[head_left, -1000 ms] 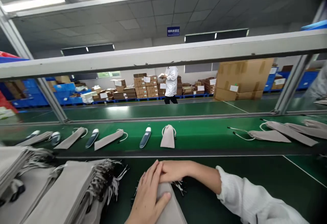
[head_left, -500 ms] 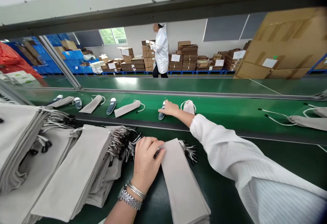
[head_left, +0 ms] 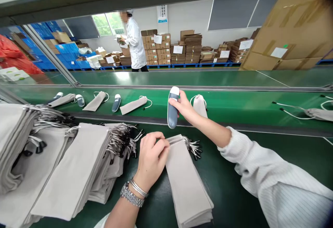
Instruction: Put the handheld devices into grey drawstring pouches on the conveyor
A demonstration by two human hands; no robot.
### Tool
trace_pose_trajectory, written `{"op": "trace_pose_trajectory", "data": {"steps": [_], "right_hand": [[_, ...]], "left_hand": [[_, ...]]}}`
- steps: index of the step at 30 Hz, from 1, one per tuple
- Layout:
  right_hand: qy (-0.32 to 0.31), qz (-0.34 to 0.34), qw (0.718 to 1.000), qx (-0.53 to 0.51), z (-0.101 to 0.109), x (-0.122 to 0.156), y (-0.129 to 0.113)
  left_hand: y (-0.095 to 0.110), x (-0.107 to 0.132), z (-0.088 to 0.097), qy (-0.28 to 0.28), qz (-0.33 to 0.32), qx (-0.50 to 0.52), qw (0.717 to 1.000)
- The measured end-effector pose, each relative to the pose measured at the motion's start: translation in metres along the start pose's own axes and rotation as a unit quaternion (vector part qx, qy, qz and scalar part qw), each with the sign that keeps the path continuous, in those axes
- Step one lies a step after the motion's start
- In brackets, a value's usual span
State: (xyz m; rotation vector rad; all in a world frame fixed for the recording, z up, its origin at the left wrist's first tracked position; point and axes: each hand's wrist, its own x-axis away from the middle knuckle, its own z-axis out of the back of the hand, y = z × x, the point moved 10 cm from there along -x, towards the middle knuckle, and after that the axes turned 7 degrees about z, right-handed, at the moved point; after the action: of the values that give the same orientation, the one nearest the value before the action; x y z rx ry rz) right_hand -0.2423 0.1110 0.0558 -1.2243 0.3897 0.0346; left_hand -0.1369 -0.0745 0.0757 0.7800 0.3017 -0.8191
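Observation:
A blue-grey oblong item with a white end (head_left: 172, 111) is held upright in my right hand (head_left: 185, 106), thumb across its front, above the green conveyor belt (head_left: 234, 108). My left hand (head_left: 153, 157) is closed, with thumb and forefinger pinched at the top corner of a grey drawstring pouch (head_left: 187, 176) on a small stack. That stack's cords with black tips (head_left: 194, 147) spread to the right. Behind my right wrist, a single drawstring pouch (head_left: 199, 106) rests on the belt.
Bigger piles of grey pouches (head_left: 70, 169) fill the left of the worktop. Similar oblong items (head_left: 116, 103) and pouches (head_left: 134, 105) lie along the belt. A metal frame bar (head_left: 49, 52) and beam cross in front. Beyond stand cartons (head_left: 191, 47) and a person in a white coat (head_left: 136, 42).
My right hand has lifted the oblong item off the belt and brought it nearer. My left hand stays at the pouch stack's corner. The person in white has moved left.

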Motion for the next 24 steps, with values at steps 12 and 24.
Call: {"op": "trace_pose_trajectory", "data": {"steps": [12,24], "right_hand": [[-0.209,0.101,0.973,-0.002,-0.012,0.082,-0.072],[-0.236,0.024,0.937,-0.255,0.03,0.094,-0.104]], "left_hand": [[0.001,-0.006,0.011,0.048,0.149,0.237,0.959],[-0.044,-0.001,0.05,0.183,0.276,0.496,0.802]]}}
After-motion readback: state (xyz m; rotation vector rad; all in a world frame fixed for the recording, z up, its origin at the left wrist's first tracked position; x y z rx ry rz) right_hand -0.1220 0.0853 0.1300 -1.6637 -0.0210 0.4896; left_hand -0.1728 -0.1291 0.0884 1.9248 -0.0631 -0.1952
